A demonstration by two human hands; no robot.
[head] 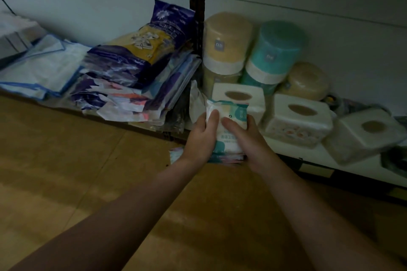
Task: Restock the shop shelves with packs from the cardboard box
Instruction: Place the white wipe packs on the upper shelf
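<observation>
White-and-teal soft plastic tissue pack (229,125), gripped along both long sides by left hand (201,138) and right hand (248,141), looks light, squashy and slippery-skinned.

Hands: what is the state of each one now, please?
Left hand: grips the teal and white pack on its left side.
Right hand: grips the same pack on its right side.
</observation>
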